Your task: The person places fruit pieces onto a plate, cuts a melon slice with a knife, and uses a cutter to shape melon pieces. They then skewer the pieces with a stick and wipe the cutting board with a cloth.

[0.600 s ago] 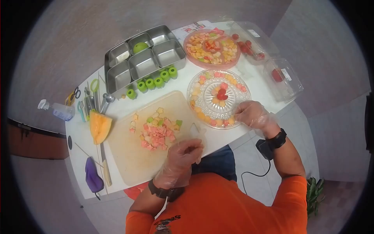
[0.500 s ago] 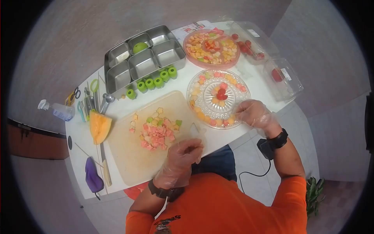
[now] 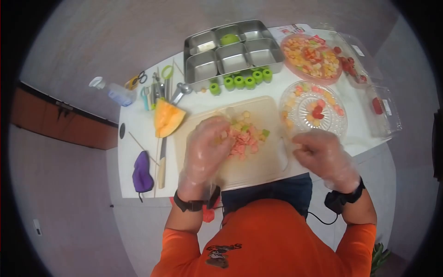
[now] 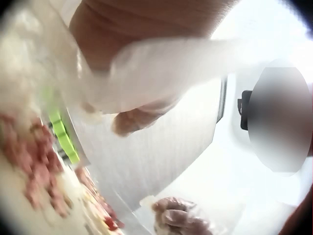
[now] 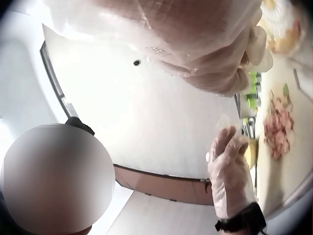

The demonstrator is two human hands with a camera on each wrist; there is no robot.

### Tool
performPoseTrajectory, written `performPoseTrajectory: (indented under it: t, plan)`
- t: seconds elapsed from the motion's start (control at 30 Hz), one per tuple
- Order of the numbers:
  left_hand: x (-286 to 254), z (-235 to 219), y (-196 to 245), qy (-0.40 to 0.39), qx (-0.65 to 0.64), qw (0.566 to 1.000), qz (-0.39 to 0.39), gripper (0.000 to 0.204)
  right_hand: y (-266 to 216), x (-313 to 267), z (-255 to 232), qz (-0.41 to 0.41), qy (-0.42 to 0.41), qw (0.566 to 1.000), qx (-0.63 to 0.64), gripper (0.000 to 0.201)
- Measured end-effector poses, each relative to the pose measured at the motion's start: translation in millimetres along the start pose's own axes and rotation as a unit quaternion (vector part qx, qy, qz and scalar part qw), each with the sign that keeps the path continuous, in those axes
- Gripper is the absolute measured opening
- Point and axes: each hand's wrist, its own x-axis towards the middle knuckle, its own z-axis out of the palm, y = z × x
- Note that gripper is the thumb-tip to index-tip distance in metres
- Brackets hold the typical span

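On the pale cutting board [image 3: 198, 115] lies a pile of small pink fruit pieces [image 3: 244, 143], with some green and yellow ones. My left hand [image 3: 207, 143], in a clear plastic glove, hovers over the board with loosely bent fingertips at the pile's left side; nothing shows between them in the right wrist view. My right hand [image 3: 323, 152], gloved too, hangs by the table's front edge with its fingers loosely curled, below the glass plate [image 3: 327, 122]. That plate carries fruit shapes round its rim and red pieces [image 3: 317, 112] in the middle.
A steel tray [image 3: 203, 69] with compartments stands at the back, green-topped cutters [image 3: 240, 82] before it. A pink divided platter [image 3: 318, 81] of cut fruit and clear boxes [image 3: 387, 122] are at right. Melon [image 3: 168, 119], a knife [image 3: 161, 173] and a purple pouch [image 3: 142, 171] lie left.
The head view has turned, so the table appears shifted right. My left hand has moved from the board's front edge over the fruit pile. My right hand has drawn back from the plate's rim.
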Motion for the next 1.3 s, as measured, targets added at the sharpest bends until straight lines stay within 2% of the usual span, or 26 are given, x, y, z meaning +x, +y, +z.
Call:
performPoseTrajectory:
  t: [0.07, 0.1, 0.13, 0.17, 0.27, 0.33, 0.37, 0.43, 0.47, 0.53, 0.6, 0.7, 0.8, 0.87, 1.0, 1.07, 1.27, 1.3]
  plan:
    - [3.7, -11.0, -7.0, -0.090, 0.146, 0.984, -0.046, 0.035, -7.4, 13.7, 20.8, 0.008, -0.023, 1.000, 0.011, 0.023]
    - [2.3, -12.2, -8.9, -0.087, 0.151, 0.984, -0.046, 0.035, -8.4, 20.2, 29.8, 0.018, -0.048, 0.999, 0.016, 0.025]
    - [0.5, -11.7, -10.4, -0.124, 0.173, 0.975, -0.056, 0.038, -6.9, 25.9, 36.8, 0.007, -0.081, 0.997, -0.018, 0.030]
    - [-0.1, -10.6, -10.6, -0.161, 0.194, 0.965, -0.067, 0.041, -3.2, 31.5, 47.2, 0.003, -0.081, 0.997, -0.017, 0.030]
    - [2.6, -7.6, -5.0, -0.198, 0.231, 0.949, -0.079, 0.045, 8.0, 42.6, 71.4, 0.006, -0.040, 0.999, -0.036, 0.037]
    - [-0.3, -0.7, -12.2, -0.189, 0.226, 0.954, -0.061, 0.045, 13.6, 48.2, 73.6, 0.053, -0.098, 0.986, -0.121, 0.036]
    - [-1.1, 1.8, -15.2, -0.182, 0.222, 0.957, -0.043, 0.045, 17.7, 50.6, 76.0, 0.050, -0.100, 0.986, -0.124, 0.036]
    - [2.3, 2.3, -14.6, -0.203, 0.234, 0.949, -0.059, 0.044, 20.7, 54.4, 80.0, 0.094, -0.163, 0.966, -0.175, 0.034]
    - [3.9, 2.7, -14.5, -0.227, 0.246, 0.940, -0.071, 0.043, 19.5, 54.8, 79.7, 0.093, -0.163, 0.966, -0.176, 0.034]
    - [3.5, 7.4, -20.5, -0.211, 0.243, 0.945, -0.054, 0.042, 10.6, 58.8, 73.1, 0.127, -0.193, 0.956, -0.179, 0.031]
    - [4.2, 9.6, -25.9, -0.197, 0.242, 0.949, -0.038, 0.041, 13.1, 56.7, 74.6, 0.117, -0.181, 0.960, -0.178, 0.030]
    - [8.0, 9.1, -29.1, -0.224, 0.235, 0.945, -0.032, 0.040, 14.1, 55.0, 78.0, 0.108, -0.163, 0.967, -0.164, 0.029]
    - [11.2, 7.0, -26.7, -0.243, 0.242, 0.937, -0.061, 0.040, 15.9, 53.9, 79.4, 0.102, -0.150, 0.972, -0.150, 0.028]
    - [11.4, 6.5, -28.2, -0.242, 0.226, 0.940, -0.080, 0.042, 15.2, 53.3, 79.0, 0.093, -0.145, 0.974, -0.146, 0.027]
    - [6.7, 7.5, -32.0, -0.218, 0.212, 0.950, -0.065, 0.042, 13.0, 50.5, 73.8, 0.079, -0.117, 0.982, -0.122, 0.024]
    - [8.5, 6.2, -27.8, -0.219, 0.183, 0.954, -0.095, 0.040, 11.6, 49.1, 71.8, 0.072, -0.102, 0.986, -0.111, 0.023]
    - [4.6, 8.4, -29.5, -0.204, 0.184, 0.959, -0.076, 0.036, 4.5, 46.5, 73.3, 0.079, -0.063, 0.991, -0.083, 0.023]
    - [4.2, 6.2, -24.0, -0.204, 0.180, 0.959, -0.074, 0.036, 6.9, 45.2, 73.6, 0.058, -0.028, 0.997, -0.043, 0.020]
